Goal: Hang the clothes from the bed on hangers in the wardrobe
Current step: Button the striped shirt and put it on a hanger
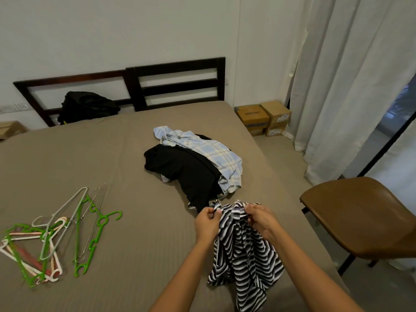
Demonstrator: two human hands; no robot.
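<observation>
Though apart, hands [207, 219] [262, 218] tight on shirt [245, 253]

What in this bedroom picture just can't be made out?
Head view:
1. The wardrobe: outside the frame.
2. The striped garment, bunched between left hand and right hand: its shape is hidden by folds.
3. Clothes beneath the black garment: covered, only scraps show.
4. Labels on the cardboard boxes: too small.

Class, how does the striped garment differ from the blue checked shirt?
The striped garment has black-and-white stripes; the checked shirt is pale blue plaid. The striped garment is held up by the left hand and right hand; the checked shirt lies crumpled, untouched, on black clothes. Neither is on a hanger.
</observation>
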